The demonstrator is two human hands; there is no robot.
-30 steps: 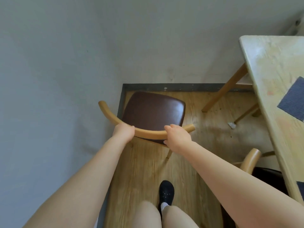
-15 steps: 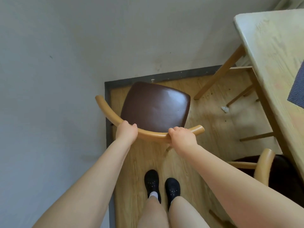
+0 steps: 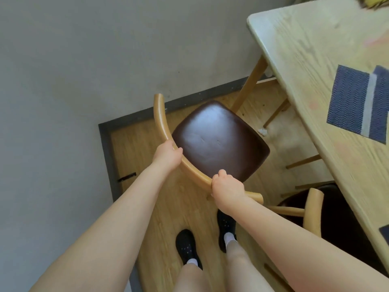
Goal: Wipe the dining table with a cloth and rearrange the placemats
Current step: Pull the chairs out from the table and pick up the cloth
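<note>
A wooden chair with a dark brown seat (image 3: 219,140) stands on the floor near the wall corner, turned towards the table. My left hand (image 3: 167,155) grips its curved wooden backrest (image 3: 161,121) on the left. My right hand (image 3: 228,190) grips the same backrest near its right end. The pale wooden dining table (image 3: 303,60) fills the upper right. A blue woven placemat (image 3: 349,102) lies on it, with a second blue mat (image 3: 382,108) overlapping its right side. No cloth is clearly seen.
A grey wall (image 3: 63,81) runs along the left and back. A second brown-seated chair (image 3: 313,211) is tucked under the table at the right. Something yellow (image 3: 372,2) lies at the table's far edge. My feet in black shoes (image 3: 186,247) stand on the wooden floor.
With both hands still on the backrest, the chair has swung so its seat points towards the table. The view has shifted right, showing more tabletop and placemats.
</note>
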